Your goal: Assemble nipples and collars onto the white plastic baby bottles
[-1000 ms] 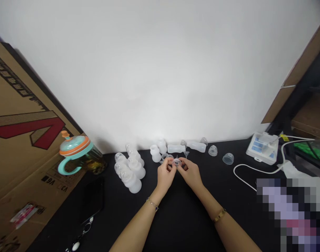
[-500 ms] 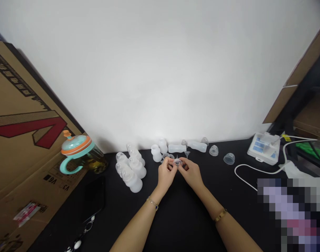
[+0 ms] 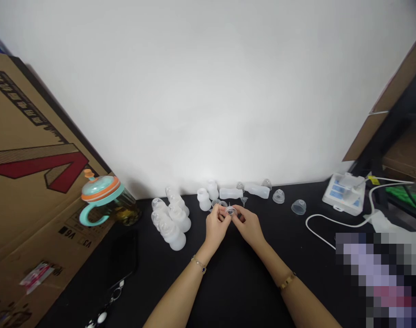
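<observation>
Standing over the black counter (image 3: 228,282), I read the scene from the left. A large brown cardboard box with a red mark (image 3: 33,182) leans at the edge, and beside it a teal and orange lidded sippy cup with a handle (image 3: 102,196) sits on the counter, amber liquid in it. A knock from an elbow could tip it toward the dark phone (image 3: 122,255) lying just in front.

Next comes a tight cluster of frosted white plastic baby bottles with clear caps (image 3: 170,218), standing touching one another. They are near the left hand (image 3: 216,225); a sideways sweep of that wrist could, I judge, topple several at once.

The left hand and the right hand (image 3: 249,223) meet above the counter, fingertips pinched closed from both sides on a small clear round plastic piece (image 3: 231,211), held just off the surface between them. It is tiny, see-through and probably slick, so a slip in the pinch could drop it among the loose clear bits just behind, where it would be hard to pick out.

Behind the hands lie more frosted bottles on their sides (image 3: 256,189), free to roll if bumped. Further right sit two clear domed caps (image 3: 288,201), then a white cable (image 3: 331,223) looping to a white and blue device (image 3: 342,193); a sleeve or wrist snagging that loop could drag the device.
</observation>
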Demonstrator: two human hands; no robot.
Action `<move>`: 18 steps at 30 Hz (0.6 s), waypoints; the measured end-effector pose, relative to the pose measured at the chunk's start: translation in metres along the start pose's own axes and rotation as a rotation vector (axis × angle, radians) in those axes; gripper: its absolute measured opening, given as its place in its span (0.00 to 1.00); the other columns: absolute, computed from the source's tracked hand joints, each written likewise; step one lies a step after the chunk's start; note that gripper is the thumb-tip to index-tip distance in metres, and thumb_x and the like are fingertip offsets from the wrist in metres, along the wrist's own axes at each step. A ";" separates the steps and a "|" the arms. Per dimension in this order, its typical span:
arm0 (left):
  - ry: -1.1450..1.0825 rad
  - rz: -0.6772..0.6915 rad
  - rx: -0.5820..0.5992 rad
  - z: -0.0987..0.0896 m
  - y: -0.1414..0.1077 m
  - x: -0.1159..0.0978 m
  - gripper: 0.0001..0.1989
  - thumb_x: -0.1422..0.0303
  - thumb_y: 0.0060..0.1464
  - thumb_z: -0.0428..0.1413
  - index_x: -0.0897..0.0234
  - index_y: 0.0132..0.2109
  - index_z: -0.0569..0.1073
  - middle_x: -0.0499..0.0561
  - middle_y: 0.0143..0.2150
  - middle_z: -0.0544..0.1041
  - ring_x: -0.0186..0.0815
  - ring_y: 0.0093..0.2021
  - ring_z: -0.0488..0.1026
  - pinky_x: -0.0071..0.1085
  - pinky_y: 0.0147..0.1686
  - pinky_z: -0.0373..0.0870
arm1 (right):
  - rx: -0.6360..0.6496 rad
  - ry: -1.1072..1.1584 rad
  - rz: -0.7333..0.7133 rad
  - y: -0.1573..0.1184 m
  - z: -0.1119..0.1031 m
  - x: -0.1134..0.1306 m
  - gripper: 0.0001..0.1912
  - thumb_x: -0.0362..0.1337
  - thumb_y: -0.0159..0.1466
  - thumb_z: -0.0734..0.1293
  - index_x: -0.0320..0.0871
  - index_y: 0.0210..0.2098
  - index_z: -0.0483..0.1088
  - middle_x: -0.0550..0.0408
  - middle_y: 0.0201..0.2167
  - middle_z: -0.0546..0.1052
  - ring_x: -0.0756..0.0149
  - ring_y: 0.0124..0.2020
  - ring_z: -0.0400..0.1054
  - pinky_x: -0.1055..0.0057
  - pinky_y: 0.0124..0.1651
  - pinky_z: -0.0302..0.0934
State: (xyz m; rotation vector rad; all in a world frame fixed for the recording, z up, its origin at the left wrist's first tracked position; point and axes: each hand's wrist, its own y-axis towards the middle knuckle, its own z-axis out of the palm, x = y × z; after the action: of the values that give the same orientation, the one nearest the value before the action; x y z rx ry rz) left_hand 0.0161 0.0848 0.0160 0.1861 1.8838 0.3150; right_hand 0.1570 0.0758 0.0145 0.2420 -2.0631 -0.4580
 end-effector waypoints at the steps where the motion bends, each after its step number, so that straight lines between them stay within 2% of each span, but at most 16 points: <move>1: 0.002 -0.001 -0.003 0.000 0.000 0.000 0.10 0.61 0.57 0.58 0.60 0.35 0.66 0.42 0.24 0.68 0.28 0.22 0.61 0.24 0.23 0.57 | 0.002 0.002 -0.002 0.000 0.000 0.000 0.16 0.41 0.66 0.62 0.43 0.46 0.78 0.56 0.32 0.80 0.69 0.22 0.65 0.73 0.27 0.58; 12: 0.052 0.064 0.039 0.000 -0.004 -0.003 0.10 0.59 0.61 0.55 0.60 0.43 0.72 0.46 0.33 0.77 0.29 0.22 0.66 0.26 0.25 0.61 | -0.019 0.028 0.030 0.000 0.002 -0.006 0.22 0.43 0.67 0.61 0.42 0.52 0.78 0.49 0.40 0.83 0.66 0.25 0.69 0.70 0.32 0.64; 18: 0.057 0.074 0.036 0.001 -0.003 -0.001 0.10 0.60 0.61 0.54 0.60 0.44 0.72 0.47 0.35 0.78 0.29 0.23 0.67 0.26 0.25 0.63 | -0.003 0.003 0.037 0.001 0.002 -0.008 0.23 0.43 0.66 0.61 0.41 0.54 0.77 0.48 0.39 0.83 0.64 0.26 0.70 0.68 0.33 0.65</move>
State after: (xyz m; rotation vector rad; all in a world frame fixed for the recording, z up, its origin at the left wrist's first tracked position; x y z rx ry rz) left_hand 0.0173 0.0818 0.0152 0.2740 1.9429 0.3404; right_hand 0.1599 0.0799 0.0074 0.2019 -2.0604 -0.4377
